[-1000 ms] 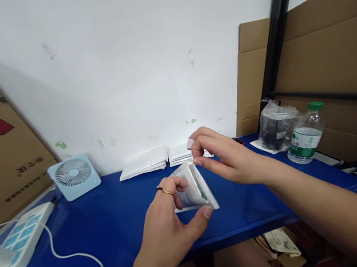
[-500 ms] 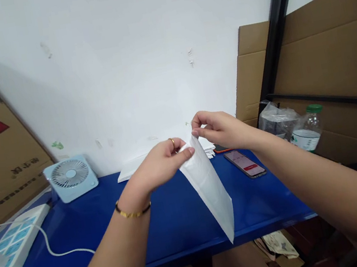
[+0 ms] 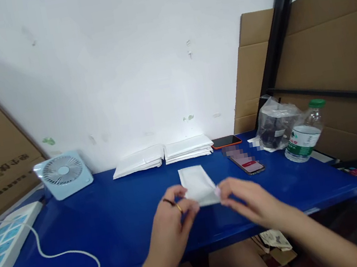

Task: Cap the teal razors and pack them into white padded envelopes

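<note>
A flat white envelope (image 3: 199, 186), possibly a padded mailer, lies low over the blue table, its near edge toward me. My left hand (image 3: 173, 212) pinches its near left corner between thumb and fingers; a ring and a dark band show on the fingers. At the near right corner, my right hand (image 3: 245, 197) is closed, with a small pale bit at its fingertips that is blurred. Behind the envelope, against the wall, are a left stack of white envelopes (image 3: 138, 161) and a right stack of white envelopes (image 3: 188, 148).
The blue table (image 3: 127, 216) carries a light-blue fan (image 3: 64, 174), a power strip (image 3: 9, 241) and a white cable (image 3: 64, 253) on the left. Toward the right are a lit phone (image 3: 246, 160), an orange-edged phone (image 3: 226, 141), a bagged cup (image 3: 274, 126) and a green-capped bottle (image 3: 305, 136).
The envelope has gone from hanging upright in the air to lying low over the table. Both hands have come down with it, and the stacks behind are now uncovered.
</note>
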Available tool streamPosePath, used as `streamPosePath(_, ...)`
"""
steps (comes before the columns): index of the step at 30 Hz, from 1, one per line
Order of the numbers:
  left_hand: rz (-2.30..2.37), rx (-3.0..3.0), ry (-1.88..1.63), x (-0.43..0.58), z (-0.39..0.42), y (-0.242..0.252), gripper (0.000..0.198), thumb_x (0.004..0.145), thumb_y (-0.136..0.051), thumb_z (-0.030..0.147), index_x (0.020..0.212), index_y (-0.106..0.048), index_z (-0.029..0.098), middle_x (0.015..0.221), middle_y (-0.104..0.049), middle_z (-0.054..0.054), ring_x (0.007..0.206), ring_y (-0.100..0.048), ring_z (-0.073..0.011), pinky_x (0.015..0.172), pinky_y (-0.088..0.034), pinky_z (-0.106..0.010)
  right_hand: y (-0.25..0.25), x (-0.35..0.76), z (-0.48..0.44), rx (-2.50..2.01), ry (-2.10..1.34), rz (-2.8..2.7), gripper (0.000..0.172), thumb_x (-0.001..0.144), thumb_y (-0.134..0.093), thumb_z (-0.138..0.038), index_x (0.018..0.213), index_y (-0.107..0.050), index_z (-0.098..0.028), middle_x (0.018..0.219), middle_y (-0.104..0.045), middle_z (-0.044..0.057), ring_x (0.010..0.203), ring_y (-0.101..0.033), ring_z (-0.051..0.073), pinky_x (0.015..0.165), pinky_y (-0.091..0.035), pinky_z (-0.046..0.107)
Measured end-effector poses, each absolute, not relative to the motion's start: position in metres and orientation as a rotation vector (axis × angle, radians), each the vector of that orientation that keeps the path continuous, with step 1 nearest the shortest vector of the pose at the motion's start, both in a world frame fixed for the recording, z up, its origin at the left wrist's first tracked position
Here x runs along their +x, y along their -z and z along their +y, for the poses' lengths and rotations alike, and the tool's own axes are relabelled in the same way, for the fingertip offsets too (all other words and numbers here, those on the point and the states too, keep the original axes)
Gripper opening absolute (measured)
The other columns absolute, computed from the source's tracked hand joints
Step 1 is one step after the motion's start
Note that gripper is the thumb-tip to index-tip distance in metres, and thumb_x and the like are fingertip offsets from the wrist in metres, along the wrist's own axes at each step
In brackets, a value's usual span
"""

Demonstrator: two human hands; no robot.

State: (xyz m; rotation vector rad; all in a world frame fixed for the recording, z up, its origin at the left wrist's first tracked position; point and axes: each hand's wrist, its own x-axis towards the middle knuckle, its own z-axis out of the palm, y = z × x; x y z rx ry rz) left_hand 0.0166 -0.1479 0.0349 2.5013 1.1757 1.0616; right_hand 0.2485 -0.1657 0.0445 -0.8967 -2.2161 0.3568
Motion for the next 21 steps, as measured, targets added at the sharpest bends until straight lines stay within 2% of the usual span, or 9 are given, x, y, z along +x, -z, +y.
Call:
streamPosePath(4, 1.211, 2.421, -0.755, 0.011, -0.172, 0.017, 0.017, 0.086, -0.046, 0.024, 0.089, -0.063, 0.025, 0.094, -0.063, -0.003, 0.091, -0.056, -0.0173, 0.080, -0.044, -0.032, 0.009, 0.241, -0.188, -1.065, -0.633, -2.176, 0.011, 0.090, -0.041, -0.024, 0.085, -0.050, -0.020, 0.085, -0.056, 0.003, 0.079, -0.051, 0.015, 0.070, -0.041, 0.026)
streamPosePath(9, 1.363, 2.262, -0.661, 0.016, -0.169, 0.016, 0.022, 0.088, -0.040, 0.028, 0.087, -0.062, 0.024, 0.082, -0.064, -0.001, 0.079, -0.058, -0.0156, 0.069, -0.043, -0.026, 0.021, 0.233, -0.184, -1.317, -0.711, -1.986, 0.014, 0.089, -0.041, -0.027, 0.080, -0.050, -0.020, 0.072, -0.054, -0.001, 0.067, -0.050, 0.013, 0.061, -0.038, 0.023)
streamPosePath(12, 1.493, 2.212, -0.610, 0.021, -0.158, 0.016, 0.022, 0.085, -0.042, 0.027, 0.101, -0.058, 0.026, 0.075, -0.062, 0.001, 0.069, -0.059, -0.0149, 0.056, -0.040, -0.023, 0.022, 0.229, -0.173, -1.445, -0.656, -1.950, 0.011, 0.087, -0.044, -0.025, 0.081, -0.052, -0.020, 0.070, -0.055, -0.002, 0.064, -0.050, 0.013, 0.058, -0.036, 0.022)
streamPosePath(14, 1.544, 2.236, -0.603, 0.024, -0.154, 0.019, 0.024, 0.083, -0.044, 0.024, 0.105, -0.055, 0.026, 0.078, -0.060, 0.001, 0.066, -0.058, -0.0141, 0.052, -0.038, -0.022, 0.023, 0.226, -0.168, -1.492, -0.605, -1.973, 0.010, 0.085, -0.045, -0.022, 0.081, -0.053, -0.020, 0.073, -0.057, -0.002, 0.065, -0.052, 0.014, 0.059, -0.036, 0.023)
streamPosePath(18, 1.418, 2.539, -0.694, 0.025, -0.155, 0.024, 0.025, 0.082, -0.045, 0.017, 0.098, -0.059, 0.029, 0.100, -0.058, -0.002, 0.088, -0.057, -0.0168, 0.072, -0.044, -0.028, 0.026, 0.224, -0.166, -1.523, -0.506, -2.030, 0.010, 0.082, -0.046, -0.017, 0.080, -0.054, -0.021, 0.078, -0.059, -0.001, 0.070, -0.053, 0.014, 0.062, -0.037, 0.024)
streamPosePath(21, 1.259, 2.781, -0.659, 0.021, -0.157, 0.026, 0.028, 0.082, -0.047, 0.015, 0.101, -0.058, 0.032, 0.096, -0.061, 0.000, 0.093, -0.055, -0.0183, 0.076, -0.043, -0.032, 0.029, 0.224, -0.167, -1.511, -0.436, -2.042, 0.010, 0.082, -0.046, -0.015, 0.080, -0.054, -0.021, 0.080, -0.057, 0.000, 0.072, -0.053, 0.014, 0.063, -0.038, 0.024)
